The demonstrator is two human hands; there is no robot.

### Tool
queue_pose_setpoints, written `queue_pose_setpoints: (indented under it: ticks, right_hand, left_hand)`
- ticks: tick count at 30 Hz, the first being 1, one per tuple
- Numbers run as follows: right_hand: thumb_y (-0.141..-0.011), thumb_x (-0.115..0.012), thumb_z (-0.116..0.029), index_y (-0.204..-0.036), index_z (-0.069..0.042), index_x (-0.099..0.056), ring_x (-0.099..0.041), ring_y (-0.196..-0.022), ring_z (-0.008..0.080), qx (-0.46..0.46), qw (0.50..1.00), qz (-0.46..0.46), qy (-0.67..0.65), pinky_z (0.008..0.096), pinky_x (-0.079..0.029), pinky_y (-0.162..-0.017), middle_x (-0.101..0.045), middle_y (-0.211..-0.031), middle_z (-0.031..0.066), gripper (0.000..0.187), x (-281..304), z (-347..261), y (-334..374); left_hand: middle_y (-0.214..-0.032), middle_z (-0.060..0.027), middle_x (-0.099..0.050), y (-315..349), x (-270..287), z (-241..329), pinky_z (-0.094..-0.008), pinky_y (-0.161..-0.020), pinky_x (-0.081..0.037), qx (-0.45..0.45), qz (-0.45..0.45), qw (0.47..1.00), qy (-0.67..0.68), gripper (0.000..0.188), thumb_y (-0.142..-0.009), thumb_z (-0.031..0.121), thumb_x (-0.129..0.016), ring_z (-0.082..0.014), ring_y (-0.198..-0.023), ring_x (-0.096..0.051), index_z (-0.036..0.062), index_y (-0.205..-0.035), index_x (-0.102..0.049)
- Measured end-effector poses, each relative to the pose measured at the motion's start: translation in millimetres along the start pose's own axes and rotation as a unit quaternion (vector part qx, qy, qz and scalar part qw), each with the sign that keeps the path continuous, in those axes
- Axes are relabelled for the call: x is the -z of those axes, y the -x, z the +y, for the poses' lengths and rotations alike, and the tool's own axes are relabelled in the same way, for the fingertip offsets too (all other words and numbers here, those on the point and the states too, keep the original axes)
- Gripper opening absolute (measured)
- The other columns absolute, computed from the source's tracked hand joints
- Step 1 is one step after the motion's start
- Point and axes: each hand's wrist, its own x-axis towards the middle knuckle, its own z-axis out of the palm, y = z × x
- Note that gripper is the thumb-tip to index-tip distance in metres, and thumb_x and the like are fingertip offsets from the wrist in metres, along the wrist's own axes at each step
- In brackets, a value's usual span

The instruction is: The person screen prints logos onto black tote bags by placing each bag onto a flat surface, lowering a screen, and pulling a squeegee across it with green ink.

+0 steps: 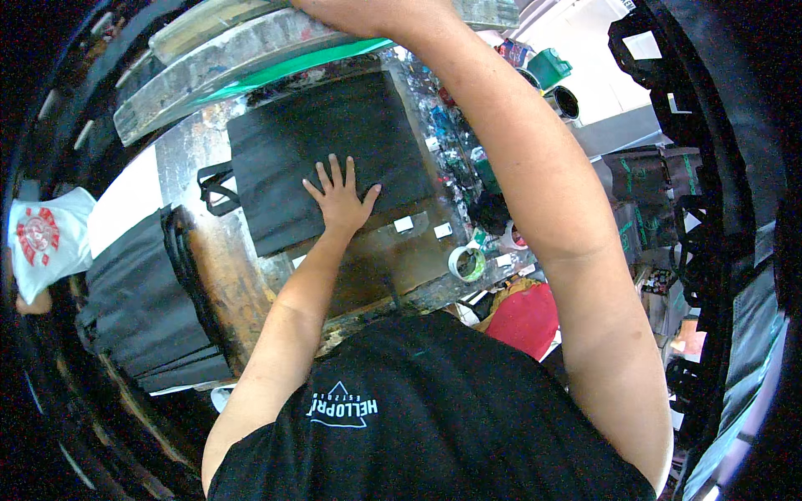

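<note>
- Mostly clutter around: stack of folded black bags (142, 309) lies left of the table (225, 275), which is worn and paint-stained.
- Roll of tape (466, 263) sits at the table's right edge, near two small white tabs (404, 224).
- Green tub (549, 67) and dark bucket (565, 102) stand beyond, upper right; red stool (525, 319) below the tape.
- Raised screen frame (242, 58) with a green edge hangs over the far side of the table.
- Right forearm crosses the right part of the view and blocks what lies behind it.
- Black bag (334, 142) lies flat in the table's middle, handles (215, 190) poking out left.
- Left hand (341, 200) presses flat on the bag's near edge, fingers (334, 171) apart, pointing away.
- Right hand (368, 12) reaches up to the frame; cut off at the top edge, so can't tell its fingers, probably gripping the frame.
</note>
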Motion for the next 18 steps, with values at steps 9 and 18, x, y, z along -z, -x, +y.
queue_pose_setpoints:
  ticks: [9, 18]
  right_hand:
    - [-0.094, -0.044, -0.072, -0.084, -0.004, -0.072, -0.068, -0.091, 0.0334, 0.006, 0.999, 0.039, 0.027, 0.0469, -0.049, -0.081, -0.072, -0.091, 0.0192, 0.074, -10, 4, 2]
    - [-0.094, -0.044, -0.072, -0.085, -0.002, -0.07, -0.067, -0.091, 0.0365, 0.013, 0.998, -0.003, 0.063, 0.0491, -0.05, -0.083, -0.072, -0.091, 0.0197, 0.075, 1, -8, 5]
  left_hand:
    - [-0.169, -0.0178, -0.015, 18, 5, 22, -0.0757, -0.114, 0.004, -0.004, -0.016, 1.0, 0.019, 0.093, -0.092, 0.075, -0.042, -0.0449, -0.155, -0.007, 0.0143, -0.161, -0.029]
    - [-0.166, -0.0276, -0.014, 31, 10, 24, -0.0792, -0.111, -0.002, 0.015, 0.019, 0.999, 0.046, 0.101, -0.088, 0.079, -0.045, -0.0513, -0.152, -0.009, 0.0082, -0.159, -0.032]
